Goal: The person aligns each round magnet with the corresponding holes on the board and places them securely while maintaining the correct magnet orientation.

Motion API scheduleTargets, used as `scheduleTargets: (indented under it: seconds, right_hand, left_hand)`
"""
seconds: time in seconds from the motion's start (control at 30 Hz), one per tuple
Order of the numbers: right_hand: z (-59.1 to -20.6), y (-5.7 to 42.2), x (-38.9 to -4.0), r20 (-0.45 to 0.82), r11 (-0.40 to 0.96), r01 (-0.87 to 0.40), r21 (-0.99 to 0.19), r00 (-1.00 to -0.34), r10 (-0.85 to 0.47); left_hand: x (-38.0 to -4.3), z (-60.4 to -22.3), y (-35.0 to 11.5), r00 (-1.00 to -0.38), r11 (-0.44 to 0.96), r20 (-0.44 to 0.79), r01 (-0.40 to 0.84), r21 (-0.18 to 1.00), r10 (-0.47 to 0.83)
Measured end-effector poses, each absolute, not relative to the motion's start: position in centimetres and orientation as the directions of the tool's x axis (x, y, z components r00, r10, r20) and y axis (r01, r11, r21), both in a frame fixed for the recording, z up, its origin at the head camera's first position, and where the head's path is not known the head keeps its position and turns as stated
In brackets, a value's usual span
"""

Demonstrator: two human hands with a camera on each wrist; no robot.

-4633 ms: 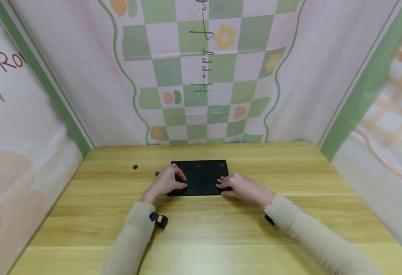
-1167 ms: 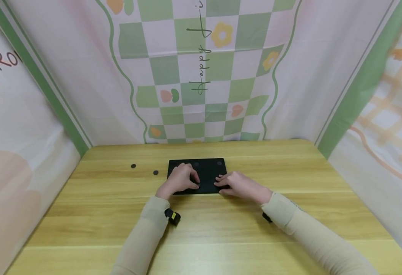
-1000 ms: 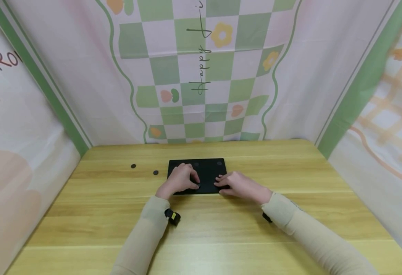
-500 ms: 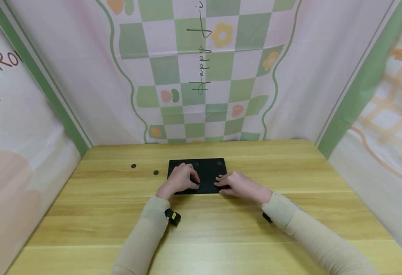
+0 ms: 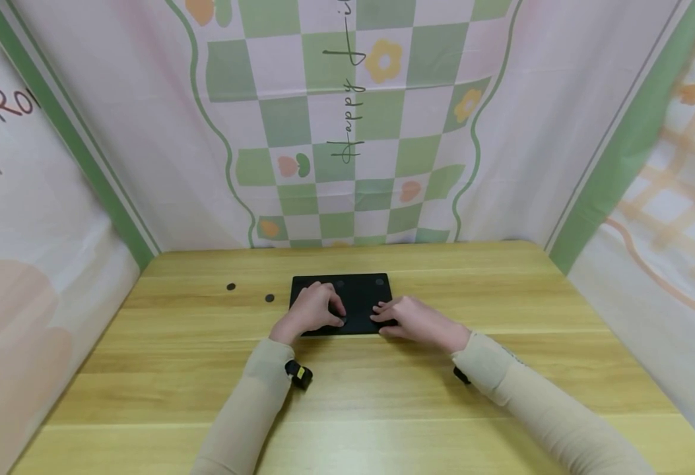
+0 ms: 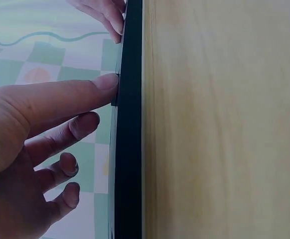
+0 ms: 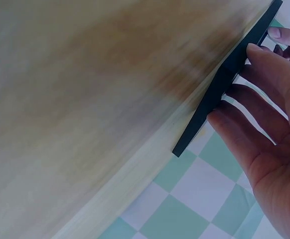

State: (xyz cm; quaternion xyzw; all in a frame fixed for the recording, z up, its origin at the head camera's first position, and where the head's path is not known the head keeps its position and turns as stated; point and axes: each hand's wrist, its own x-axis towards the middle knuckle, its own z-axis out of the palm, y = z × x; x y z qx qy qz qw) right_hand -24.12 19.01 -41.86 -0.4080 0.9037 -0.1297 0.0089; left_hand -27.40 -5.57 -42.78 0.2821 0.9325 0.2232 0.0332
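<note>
Patterned cloth (image 5: 299, 119) is hung behind a wooden tabletop (image 5: 442, 409), its middle panel printed with green and white checks and the word "Happy". From the head view, a thin black board (image 5: 359, 305) is seen lying near the tabletop's far edge, about midway between the two far corners. Toward the far left corner, an outer loose disc (image 5: 231, 286) and an inner loose disc (image 5: 269, 298) are set apart from the board. A far middle disc (image 5: 339, 284) and a far right disc (image 5: 379, 282) are borne by the board. A small dark disc (image 5: 344, 320) is pinched by the thumb and fingers of the left hand (image 5: 311, 307) at the board's near half. The board's right side is touched by the loosely extended fingers of the right hand (image 5: 411, 318).

From the left wrist, the board is shown edge-on, and the small dark disc is met by the thumb tip, partly hidden.

From the right wrist, the board's edge is touched by the right hand's spread fingers, with the left hand partly shown just beyond
</note>
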Motion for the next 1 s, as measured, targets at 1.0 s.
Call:
scheduleTargets:
  seconds: [1.0]
  right_hand:
    - [-42.14, 19.11, -24.35, 0.091, 0.633, -0.736, -0.240, -0.666, -0.740]
  left_hand:
    - [-27.31, -42.68, -5.65, -0.838, 0.742, 0.068, 0.514, 0.431, 0.541]
